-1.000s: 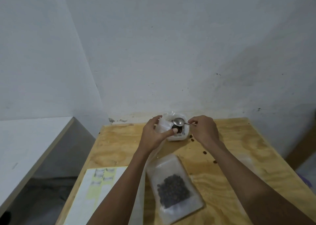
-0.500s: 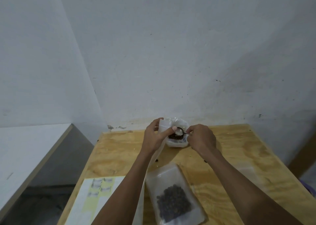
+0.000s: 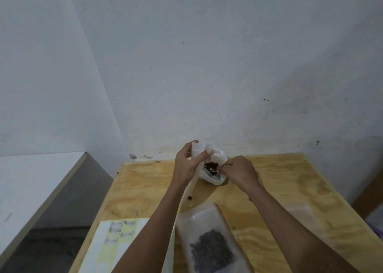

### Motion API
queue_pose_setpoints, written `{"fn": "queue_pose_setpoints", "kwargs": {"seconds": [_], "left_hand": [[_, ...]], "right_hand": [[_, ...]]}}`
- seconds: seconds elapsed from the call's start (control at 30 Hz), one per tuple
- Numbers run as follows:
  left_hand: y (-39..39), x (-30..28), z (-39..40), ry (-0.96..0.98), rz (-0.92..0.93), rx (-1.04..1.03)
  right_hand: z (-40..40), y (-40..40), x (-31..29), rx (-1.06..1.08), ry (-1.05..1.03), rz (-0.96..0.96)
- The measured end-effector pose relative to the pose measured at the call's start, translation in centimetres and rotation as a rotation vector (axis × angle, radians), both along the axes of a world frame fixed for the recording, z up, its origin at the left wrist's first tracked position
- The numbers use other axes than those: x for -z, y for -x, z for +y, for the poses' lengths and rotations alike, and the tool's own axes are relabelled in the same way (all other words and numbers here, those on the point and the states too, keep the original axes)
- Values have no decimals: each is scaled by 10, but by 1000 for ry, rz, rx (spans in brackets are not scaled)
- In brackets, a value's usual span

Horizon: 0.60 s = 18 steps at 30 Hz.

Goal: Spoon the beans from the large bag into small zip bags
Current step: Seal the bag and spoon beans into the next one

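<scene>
Large bag (image 3: 215,158): translucent white plastic, crumpled, mouth open, standing at the far edge of the table near the wall, dark brown beans (image 3: 211,165) visible inside. Left hand (image 3: 187,165): fingers and thumb curled round a small zip bag (image 3: 196,150), frosted and flat, held upright just beside the large bag's mouth. Right hand (image 3: 238,171): fingertips pinched on a thin spoon handle (image 3: 214,171), the bowl hidden down among the beans. Filled zip bag (image 3: 211,239): frosted, rectangular, lying flat on the near table, a dark heap of beans showing through. Label sheet (image 3: 122,239): white and pale yellow, at the near left. Stray beans (image 3: 189,198): loose on the wood. Table (image 3: 145,189): bare plywood, pronounced grain. Wall (image 3: 207,65): white, matt, scuffed.
</scene>
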State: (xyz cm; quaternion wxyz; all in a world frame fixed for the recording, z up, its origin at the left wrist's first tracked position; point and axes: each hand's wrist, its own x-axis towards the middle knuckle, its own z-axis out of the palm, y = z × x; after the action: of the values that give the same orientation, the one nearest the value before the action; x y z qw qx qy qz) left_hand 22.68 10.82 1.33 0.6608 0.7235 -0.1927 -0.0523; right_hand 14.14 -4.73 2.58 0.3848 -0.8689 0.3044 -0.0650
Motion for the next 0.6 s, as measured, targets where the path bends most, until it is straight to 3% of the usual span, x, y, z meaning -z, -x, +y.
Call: {"fn": "queue_pose_setpoints", "kwargs": {"seconds": [0.1,0.27,0.6], "left_hand": [[-2,2,3,-22,-11,13],[2,3,14,-141,-79,29],[4,6,44,-666,-403,-15]], "right_hand": [[-2,-2,-2,13,-116,-22],[-2,4,-3,-24,-123,-72],[-7,15,-32,-52,-8,-201]]}}
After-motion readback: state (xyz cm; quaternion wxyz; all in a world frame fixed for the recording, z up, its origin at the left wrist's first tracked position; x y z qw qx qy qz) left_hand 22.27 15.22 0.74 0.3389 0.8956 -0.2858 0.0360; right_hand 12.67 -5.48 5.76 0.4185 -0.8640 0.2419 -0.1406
